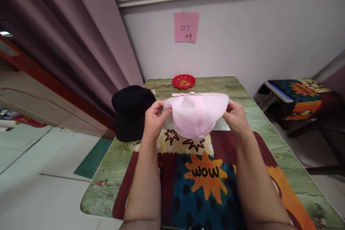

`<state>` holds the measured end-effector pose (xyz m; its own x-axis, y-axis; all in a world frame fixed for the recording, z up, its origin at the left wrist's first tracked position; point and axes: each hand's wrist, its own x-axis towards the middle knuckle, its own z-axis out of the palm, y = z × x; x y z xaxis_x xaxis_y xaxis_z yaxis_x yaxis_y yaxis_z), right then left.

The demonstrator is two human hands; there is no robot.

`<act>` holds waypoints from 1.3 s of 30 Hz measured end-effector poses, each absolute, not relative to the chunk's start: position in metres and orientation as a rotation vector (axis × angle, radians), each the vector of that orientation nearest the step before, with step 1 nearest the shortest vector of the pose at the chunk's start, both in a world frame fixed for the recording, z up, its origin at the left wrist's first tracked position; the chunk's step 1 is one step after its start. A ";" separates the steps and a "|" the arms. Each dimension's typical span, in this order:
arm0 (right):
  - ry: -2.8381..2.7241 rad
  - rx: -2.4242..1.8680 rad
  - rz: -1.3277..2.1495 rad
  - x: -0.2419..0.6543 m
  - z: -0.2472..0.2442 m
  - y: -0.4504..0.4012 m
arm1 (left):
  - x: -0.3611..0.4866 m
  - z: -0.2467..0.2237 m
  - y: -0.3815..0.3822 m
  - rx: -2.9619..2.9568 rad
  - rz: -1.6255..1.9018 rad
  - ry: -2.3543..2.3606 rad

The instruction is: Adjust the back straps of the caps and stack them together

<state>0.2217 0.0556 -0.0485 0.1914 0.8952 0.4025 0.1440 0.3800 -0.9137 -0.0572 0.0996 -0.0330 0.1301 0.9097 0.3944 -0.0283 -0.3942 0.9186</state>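
Observation:
A pale pink baseball cap (198, 115) is held up above the table between my two hands. My left hand (156, 118) pinches its left edge between thumb and fingers. On the other side, my right hand (235, 115) grips the right edge, with some fingers hidden behind the cloth. The crown's button faces down towards me. To the left of my left hand, a black cap (130, 115) sits at the table's left edge, with faint lettering on its front.
The table (107, 187) has a green marbled top with a colourful mat (172, 187) across its near part. A red scalloped dish (183, 82) stands at the far end by the wall. A pink note (186, 27) hangs above it. A patterned stool (304, 95) stands at right.

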 end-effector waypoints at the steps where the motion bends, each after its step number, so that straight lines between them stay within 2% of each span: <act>1: -1.209 -1.041 0.747 0.219 -0.044 0.052 | -0.057 -0.030 0.097 1.467 1.405 0.857; 6: -0.956 -0.975 0.976 0.199 -0.031 0.046 | -0.045 -0.024 0.089 1.167 1.355 0.733; 12: -0.794 -0.965 1.177 0.193 -0.053 0.070 | -0.028 -0.038 0.098 0.960 1.315 0.728; 19: -0.477 -0.926 1.129 0.212 -0.077 0.086 | -0.026 -0.045 0.098 0.836 1.083 0.706; 26: -0.429 -0.913 1.074 0.227 -0.083 0.091 | -0.027 -0.048 0.098 0.875 0.805 0.734; 29: -0.383 -0.850 1.095 0.220 -0.077 0.089 | -0.028 -0.053 0.104 0.873 0.924 0.763; 35: -0.483 -0.854 1.380 0.194 -0.053 0.071 | -0.021 -0.057 0.112 0.716 1.356 0.735; 39: -0.468 -0.825 1.479 0.182 -0.045 0.066 | -0.014 -0.052 0.111 0.637 1.499 0.673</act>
<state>0.1823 0.0664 -0.0450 0.0764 0.9755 -0.2064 -0.6791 -0.1007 -0.7271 -0.0137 0.1110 -0.0523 -0.0349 0.9993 -0.0091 -0.6710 -0.0167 0.7413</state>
